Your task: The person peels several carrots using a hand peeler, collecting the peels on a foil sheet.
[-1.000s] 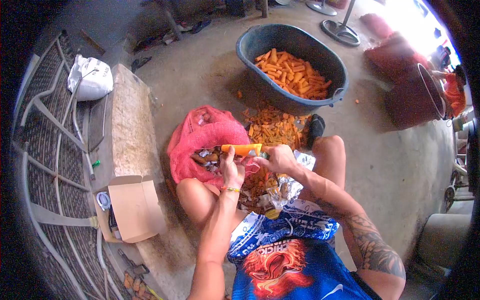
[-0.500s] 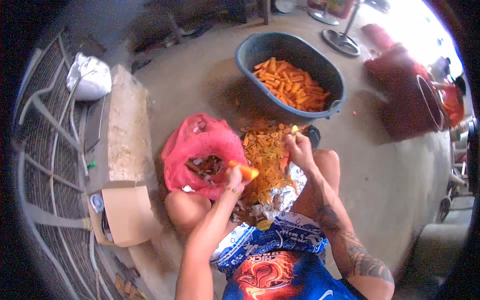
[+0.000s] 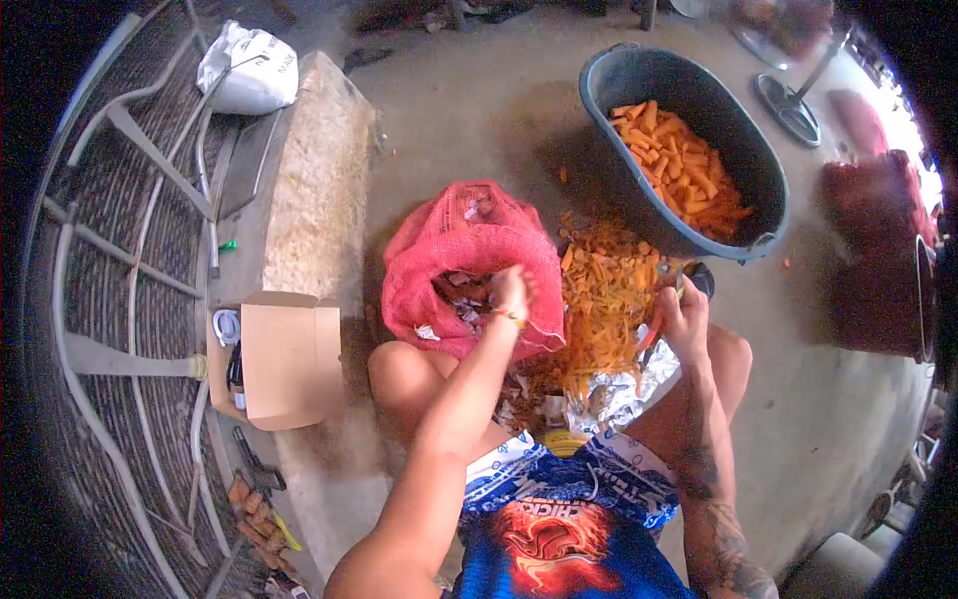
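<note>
My left hand (image 3: 512,292) reaches over the mouth of a pink-red mesh sack (image 3: 419,255); its fingers are smeared by motion. Scraps of pale paper and dark orange-brown pieces show inside the sack. Close to my right knee, my right hand (image 3: 686,317) is closed around a slim tool (image 3: 681,288) with a yellow-green end, its kind not clear. Below and between my hands lies a heap of orange peelings and cut ends (image 3: 604,299), with crumpled silver foil (image 3: 624,394) at its near side.
A dark oval tub (image 3: 763,170) of peeled carrots (image 3: 674,160) stands beyond the heap. An open cardboard box (image 3: 294,364), a stone-like block (image 3: 319,190) and a white bag (image 3: 249,70) are on the left, beside a metal rack (image 3: 130,260). A dark red basket (image 3: 873,270) stands right.
My left hand has gone from beside the sack, with an orange carrot in it, to over the sack's mouth; no carrot shows there now. The view has shifted, and my right hand keeps its tool.
</note>
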Motion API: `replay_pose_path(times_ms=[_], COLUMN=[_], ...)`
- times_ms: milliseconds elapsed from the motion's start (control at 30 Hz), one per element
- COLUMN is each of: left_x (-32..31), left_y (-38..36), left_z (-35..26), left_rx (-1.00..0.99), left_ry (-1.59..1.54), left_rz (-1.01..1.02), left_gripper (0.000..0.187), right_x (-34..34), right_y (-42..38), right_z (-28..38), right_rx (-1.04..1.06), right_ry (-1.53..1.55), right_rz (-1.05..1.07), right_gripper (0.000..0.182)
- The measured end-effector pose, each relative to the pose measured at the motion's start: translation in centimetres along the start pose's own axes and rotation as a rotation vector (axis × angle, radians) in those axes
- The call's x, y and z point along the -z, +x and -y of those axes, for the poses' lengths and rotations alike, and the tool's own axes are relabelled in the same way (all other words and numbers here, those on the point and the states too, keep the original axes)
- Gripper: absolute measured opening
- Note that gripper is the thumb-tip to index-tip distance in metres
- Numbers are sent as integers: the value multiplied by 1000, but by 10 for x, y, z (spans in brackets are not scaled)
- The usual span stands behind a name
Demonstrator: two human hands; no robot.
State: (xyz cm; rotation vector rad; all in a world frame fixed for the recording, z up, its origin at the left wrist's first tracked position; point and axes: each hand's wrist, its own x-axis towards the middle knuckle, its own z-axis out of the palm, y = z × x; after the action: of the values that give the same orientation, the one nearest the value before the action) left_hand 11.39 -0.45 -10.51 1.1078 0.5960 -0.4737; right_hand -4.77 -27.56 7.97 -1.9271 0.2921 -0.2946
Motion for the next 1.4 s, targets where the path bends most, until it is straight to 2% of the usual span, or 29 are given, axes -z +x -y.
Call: replay_pose_path(times_ms=[33,100,133,200,300,333,433,533,767,867,967,1000,1067,1200,1300,1367,1400], left_x=[26,103,119,133,143,144,149,156,165,159,135,130,74,47,18,4,7], left_y=[11,79,90,97,110,115,131,142,148,140,115,117,39,-10,-82,-125,-125], left_z=[-1,28,25,17,8,7,2,-4,-15,1,29,42,-1,-2,-31,-63,-70], left_rx=[36,-140,-166,-139,-75,-58,-18,22,69,-27,-212,-263,-53,-116,-360,-303,-235], left_ry=[-21,5,66,204,343,388,479,531,570,540,392,124,-207,-238,-384,-512,-544], left_rz=[-212,-279,-393,-580,-739,-773,-815,-820,-795,-859,-939,-933,-820,-707,-397,-229,-129], left_gripper=[31,51,51,51,52,53,54,55,58,60,61,58,42,32,36,38,39], right_x=[-1,-7,-8,-13,-24,-29,-42,-50,-55,-58,-64,-65,-66,-65,-60,-56,-49], right_y=[1,2,1,1,4,5,7,10,11,9,9,9,8,5,5,4,2], right_z=[0,0,3,14,9,15,6,14,8,15,14,13,8,12,5,9,23], right_rx=[-24,27,22,17,80,-5,9,-133,-129,-51,6,-25,14,4,-35,-75,-85], right_ry=[-25,-91,-131,-255,-445,-429,-475,-478,-618,-518,-490,-572,-614,-639,-560,-532,-366], right_rz=[24,41,72,149,244,263,297,374,469,442,440,483,521,548,527,535,550], right_gripper=[32,35,36,36,34,36,37,41,51,49,52,53,54,57,64,71,81])
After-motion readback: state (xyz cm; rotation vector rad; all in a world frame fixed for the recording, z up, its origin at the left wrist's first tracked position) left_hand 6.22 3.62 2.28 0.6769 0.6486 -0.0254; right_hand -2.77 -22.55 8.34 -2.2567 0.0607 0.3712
